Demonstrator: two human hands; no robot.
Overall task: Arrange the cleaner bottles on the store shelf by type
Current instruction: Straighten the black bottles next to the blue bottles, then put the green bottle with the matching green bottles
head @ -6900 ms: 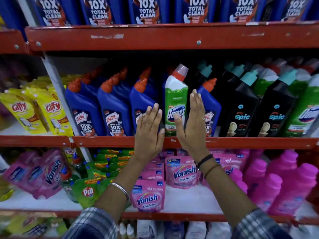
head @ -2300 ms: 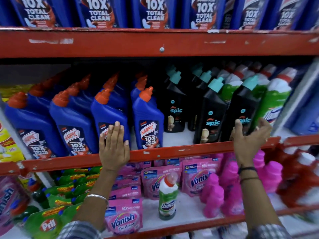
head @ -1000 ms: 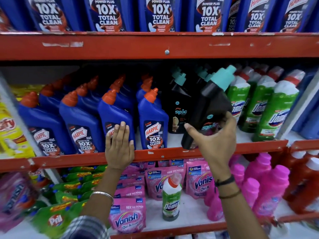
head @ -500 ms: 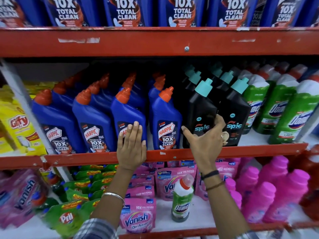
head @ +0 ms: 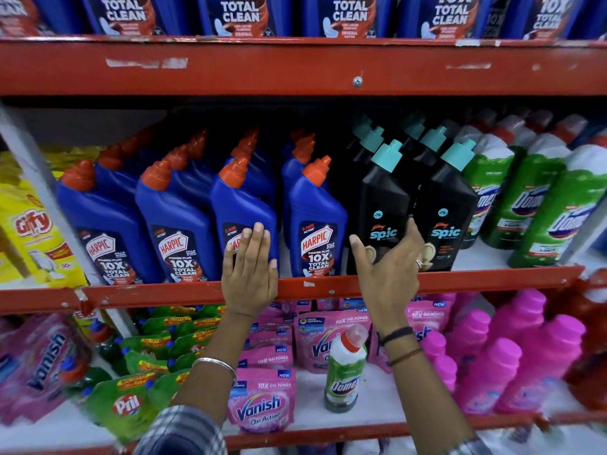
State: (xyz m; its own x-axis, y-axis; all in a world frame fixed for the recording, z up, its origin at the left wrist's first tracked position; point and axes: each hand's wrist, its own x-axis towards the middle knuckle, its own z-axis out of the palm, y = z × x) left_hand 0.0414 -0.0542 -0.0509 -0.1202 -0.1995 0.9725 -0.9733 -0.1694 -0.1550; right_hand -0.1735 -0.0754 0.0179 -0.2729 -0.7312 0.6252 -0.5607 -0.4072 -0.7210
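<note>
On the middle shelf (head: 492, 278), blue Harpic bottles (head: 170, 211) fill the left, black Spic bottles (head: 451, 205) the centre and green Domex bottles (head: 532, 198) the right. My right hand (head: 387, 270) spans the base of the front black Spic bottle (head: 382, 198), thumb at its left edge and fingers at its right. That bottle stands upright beside a Harpic bottle (head: 320, 221). My left hand (head: 251, 274) lies flat and open against another front Harpic bottle (head: 243, 205). A lone green Domex bottle (head: 345, 372) stands on the lower shelf among pink pouches.
Yellow Giffy pouches (head: 29, 224) sit at the far left of the middle shelf. The lower shelf holds pink Vanish pouches (head: 262, 402), green Pril pouches (head: 124, 405) and pink bottles (head: 525, 356). The red upper shelf (head: 295, 64) carries more blue Harpic bottles.
My right hand carried a black Spic bottle leftward from the right side and stood it upright next to the blue Harpic bottles. The left hand stayed on the Harpic bottle.
</note>
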